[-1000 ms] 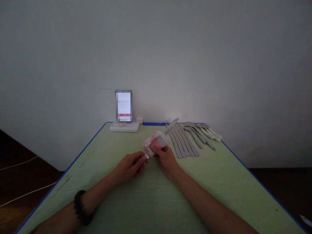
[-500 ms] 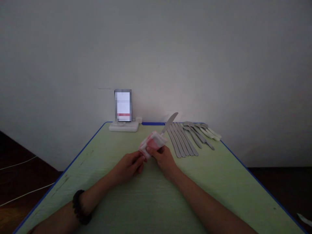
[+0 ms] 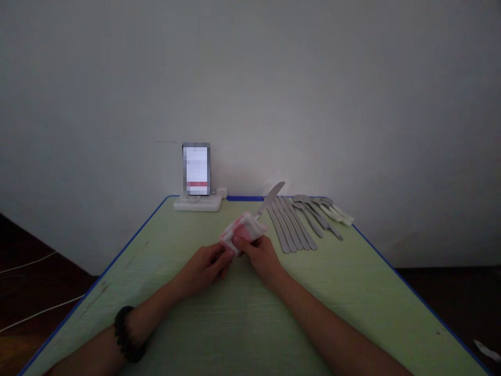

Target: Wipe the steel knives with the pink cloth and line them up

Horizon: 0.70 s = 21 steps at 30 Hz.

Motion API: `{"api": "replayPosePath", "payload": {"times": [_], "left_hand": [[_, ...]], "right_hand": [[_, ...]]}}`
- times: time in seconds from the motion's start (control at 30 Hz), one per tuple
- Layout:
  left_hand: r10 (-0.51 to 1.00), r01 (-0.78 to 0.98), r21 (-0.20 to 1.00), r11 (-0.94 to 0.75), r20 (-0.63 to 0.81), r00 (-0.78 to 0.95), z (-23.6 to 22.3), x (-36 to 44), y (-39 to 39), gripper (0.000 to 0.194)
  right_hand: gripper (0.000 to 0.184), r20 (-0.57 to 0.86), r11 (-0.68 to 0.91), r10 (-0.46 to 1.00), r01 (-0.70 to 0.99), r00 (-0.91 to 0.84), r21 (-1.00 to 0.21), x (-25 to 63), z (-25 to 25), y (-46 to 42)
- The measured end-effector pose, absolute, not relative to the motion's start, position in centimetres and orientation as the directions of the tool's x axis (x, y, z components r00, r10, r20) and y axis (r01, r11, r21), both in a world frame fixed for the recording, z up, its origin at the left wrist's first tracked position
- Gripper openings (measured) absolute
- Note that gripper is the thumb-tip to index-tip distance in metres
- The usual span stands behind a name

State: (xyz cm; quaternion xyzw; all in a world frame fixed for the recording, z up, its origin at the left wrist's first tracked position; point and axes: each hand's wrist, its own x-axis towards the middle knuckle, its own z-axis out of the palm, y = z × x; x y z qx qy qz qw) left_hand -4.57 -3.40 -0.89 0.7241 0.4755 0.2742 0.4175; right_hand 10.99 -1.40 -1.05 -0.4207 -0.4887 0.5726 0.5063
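Observation:
A table knife (image 3: 271, 199) is held tilted above the table, its silver blade pointing up and to the right. A pink and white cloth (image 3: 243, 230) is wrapped around its lower part and hides the handle. My right hand (image 3: 263, 260) is closed on the cloth, thumb pressed on top. My left hand (image 3: 209, 265) is closed at the lower left end, in line with the knife; cloth and fingers cover the exact grip there.
Several table knives (image 3: 291, 224) lie side by side on the green table (image 3: 250, 324). Right of them are spoons (image 3: 309, 214) and white-handled cutlery (image 3: 336, 213). A phone (image 3: 197, 169) with a blurred screen stands on a white base (image 3: 198, 203) by the wall.
The knife and cloth have shifted very slightly left and down with both hands. The whole view has also drifted slightly; the grips look the same.

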Motion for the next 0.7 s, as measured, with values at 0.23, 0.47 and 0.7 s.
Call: {"api": "replayPosePath", "payload": {"times": [0.23,0.47,0.7], "left_hand": [[0.917,0.509,0.832,-0.22,-0.002,0.4,-0.81,-4.76,-3.37,0.038],[0.915,0.484,0.847,-0.219,0.007,0.403,-0.65,-4.74,-3.41,0.039],[0.925,0.474,0.863,-0.177,-0.018,0.378,-0.96,-4.48,-3.35,0.038]], "right_hand": [[0.026,-0.016,-0.069,0.981,-0.273,-0.194,-0.959,10.87,-1.38,-1.26],[0.029,-0.041,-0.084,0.988,-0.291,-0.15,-0.953,10.71,-1.26,-1.36],[0.029,-0.009,-0.044,0.99,-0.242,-0.144,-0.969,10.84,-1.33,-1.18]]}}
